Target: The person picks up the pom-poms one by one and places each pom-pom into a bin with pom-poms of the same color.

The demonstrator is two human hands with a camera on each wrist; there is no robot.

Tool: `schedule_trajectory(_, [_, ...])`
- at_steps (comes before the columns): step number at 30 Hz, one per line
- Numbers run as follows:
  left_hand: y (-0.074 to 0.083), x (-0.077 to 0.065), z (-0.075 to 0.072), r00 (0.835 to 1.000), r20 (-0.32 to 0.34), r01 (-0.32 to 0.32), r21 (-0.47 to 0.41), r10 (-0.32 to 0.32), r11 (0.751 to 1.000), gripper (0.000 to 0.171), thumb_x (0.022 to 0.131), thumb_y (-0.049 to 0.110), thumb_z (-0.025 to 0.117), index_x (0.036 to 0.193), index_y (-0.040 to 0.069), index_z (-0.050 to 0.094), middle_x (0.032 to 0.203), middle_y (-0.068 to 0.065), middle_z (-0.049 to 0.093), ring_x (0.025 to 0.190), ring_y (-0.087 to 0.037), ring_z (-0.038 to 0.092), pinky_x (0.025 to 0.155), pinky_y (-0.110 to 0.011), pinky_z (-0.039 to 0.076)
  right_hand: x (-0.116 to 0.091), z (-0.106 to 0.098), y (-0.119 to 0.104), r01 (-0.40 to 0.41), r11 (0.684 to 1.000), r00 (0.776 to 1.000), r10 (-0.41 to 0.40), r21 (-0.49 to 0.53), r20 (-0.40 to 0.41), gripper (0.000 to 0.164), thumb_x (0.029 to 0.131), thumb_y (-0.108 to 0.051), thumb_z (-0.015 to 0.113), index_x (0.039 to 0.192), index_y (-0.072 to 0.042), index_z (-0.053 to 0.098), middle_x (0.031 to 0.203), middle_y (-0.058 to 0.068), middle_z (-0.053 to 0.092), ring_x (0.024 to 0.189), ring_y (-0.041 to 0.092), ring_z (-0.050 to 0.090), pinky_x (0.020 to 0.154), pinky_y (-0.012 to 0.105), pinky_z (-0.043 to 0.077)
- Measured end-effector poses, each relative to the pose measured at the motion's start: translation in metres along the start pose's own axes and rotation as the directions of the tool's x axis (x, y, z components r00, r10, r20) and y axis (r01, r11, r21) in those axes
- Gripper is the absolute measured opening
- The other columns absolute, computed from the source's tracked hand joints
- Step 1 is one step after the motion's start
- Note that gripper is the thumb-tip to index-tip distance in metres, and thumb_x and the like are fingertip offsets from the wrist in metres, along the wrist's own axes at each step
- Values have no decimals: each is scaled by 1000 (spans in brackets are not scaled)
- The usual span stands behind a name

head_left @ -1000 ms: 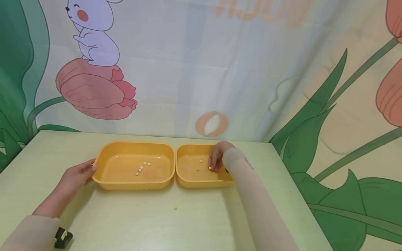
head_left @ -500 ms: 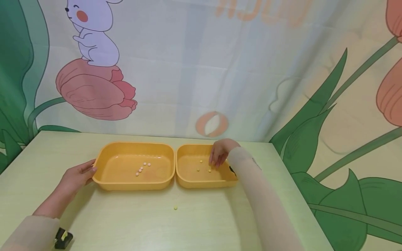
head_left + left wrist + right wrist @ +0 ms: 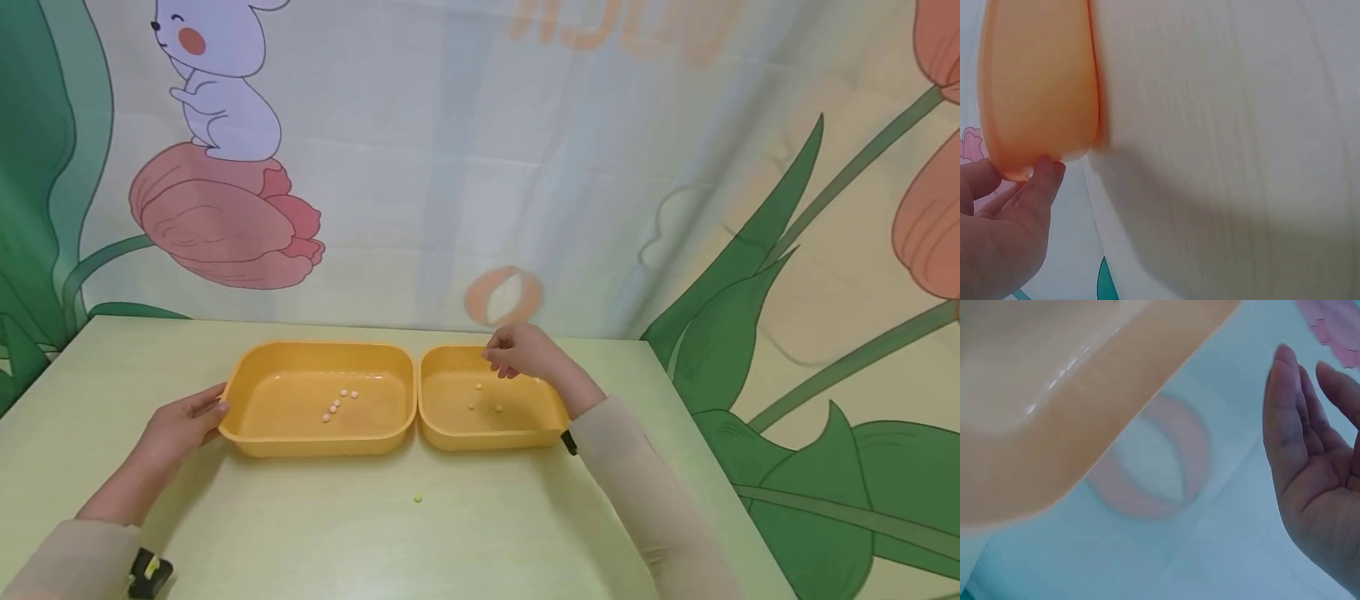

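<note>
My left hand [image 3: 178, 425] holds the left end of the larger yellow-orange tray [image 3: 322, 446], thumb and fingers at its rim. The left wrist view shows those fingers [image 3: 1044, 181] against the tray's end wall [image 3: 1041, 81]. Several small pinkish-white round pieces [image 3: 333, 409] lie on the tray's floor. Beside it stands a smaller yellow tray [image 3: 487, 442] with three small yellowish pieces [image 3: 498, 408] inside. My right hand [image 3: 525, 350] hovers over this tray's back rim; in the right wrist view the hand [image 3: 1313, 450] has its thumb apart from the fingers, nothing visible between.
One small yellow-green piece [image 3: 417, 498] lies on the pale table [image 3: 337, 533] in front of the trays. A printed cloth [image 3: 390, 208] with a rabbit and tulips hangs behind the table. A black device [image 3: 150, 575] sits at the left wrist.
My right hand has come up from the floor of the smaller tray toward its back rim, leaving three pieces in view. The left hand has stayed at the larger tray's end.
</note>
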State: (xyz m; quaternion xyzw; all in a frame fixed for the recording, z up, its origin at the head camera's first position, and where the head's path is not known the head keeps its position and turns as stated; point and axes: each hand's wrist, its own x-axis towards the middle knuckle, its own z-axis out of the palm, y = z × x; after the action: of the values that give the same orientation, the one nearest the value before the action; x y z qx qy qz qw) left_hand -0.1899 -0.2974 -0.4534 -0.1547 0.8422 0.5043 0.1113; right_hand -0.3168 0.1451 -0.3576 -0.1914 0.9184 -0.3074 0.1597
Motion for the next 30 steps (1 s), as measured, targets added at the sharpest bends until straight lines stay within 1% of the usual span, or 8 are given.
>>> schedule_trajectory(3, [-1, 0, 0, 1000, 6, -8, 1, 8, 1000, 64, 112, 31, 38, 161, -2, 12, 162, -35, 25, 147, -49, 37, 110, -46, 45, -21, 12, -6, 56, 994, 997, -52, 92, -51, 20, 103, -19, 62, 106, -1, 71, 89, 12, 74, 77, 25, 71, 74, 34, 66])
schedule_trajectory(6, [-1, -1, 1, 1000, 11, -22, 2, 22, 1000, 64, 112, 31, 38, 161, -3, 13, 161, -35, 25, 147, -49, 37, 108, -44, 46, -40, 25, -11, 109, 979, 993, -101, 171, -55, 17, 102, -16, 62, 107, -2, 71, 89, 15, 73, 75, 24, 69, 73, 33, 65])
schedule_trajectory(11, [-1, -2, 0, 1000, 9, -29, 4, 29, 1000, 64, 112, 31, 37, 160, -3, 12, 161, -35, 25, 147, -49, 38, 107, -43, 47, -59, 46, -12, 136, 943, 990, -144, 303, 4, 20, 100, -12, 63, 112, 3, 69, 99, 29, 70, 80, 34, 70, 76, 35, 66])
schedule_trajectory(15, [-1, -2, -1, 999, 3, -40, 12, 40, 999, 63, 113, 30, 37, 160, -4, 12, 160, -37, 25, 146, -50, 38, 106, -42, 48, -65, 64, -7, 103, 915, 989, -136, 391, 59, 22, 99, -12, 65, 113, 5, 68, 103, 34, 67, 78, 25, 68, 79, 41, 66])
schedule_trajectory(17, [-1, -2, -1, 999, 0, -41, 16, 41, 999, 63, 112, 29, 38, 160, -4, 13, 160, -37, 25, 146, -50, 38, 105, -41, 48, -68, 74, -5, 95, 914, 987, -137, 394, 81, 23, 98, -9, 66, 115, 6, 68, 104, 33, 67, 78, 18, 67, 80, 42, 66])
schedule_trajectory(20, [-1, -2, -1, 999, -1, -42, 18, 42, 999, 63, 112, 28, 38, 160, -4, 13, 160, -37, 26, 146, -50, 37, 105, -41, 48, -69, 89, -1, 94, 923, 981, -149, 373, 121, 24, 96, -6, 67, 115, 9, 67, 103, 29, 69, 77, 10, 64, 78, 40, 66])
schedule_trajectory(25, [-1, -2, -1, 999, 2, -40, 14, 40, 999, 63, 112, 30, 38, 160, -3, 12, 160, -37, 25, 147, -51, 36, 105, -41, 48, -69, 110, 2, 69, 939, 973, -137, 337, 184, 22, 93, -6, 71, 110, 8, 69, 90, 13, 71, 71, 7, 61, 71, 32, 64])
schedule_trajectory(30, [-1, -2, -1, 999, 2, -33, 4, 33, 999, 64, 112, 30, 38, 160, -3, 12, 161, -37, 25, 147, -50, 37, 104, -39, 49, -66, 127, 2, 68, 956, 967, -134, 284, 219, 17, 91, -3, 72, 106, 5, 71, 86, 7, 70, 68, 5, 59, 62, 20, 58])
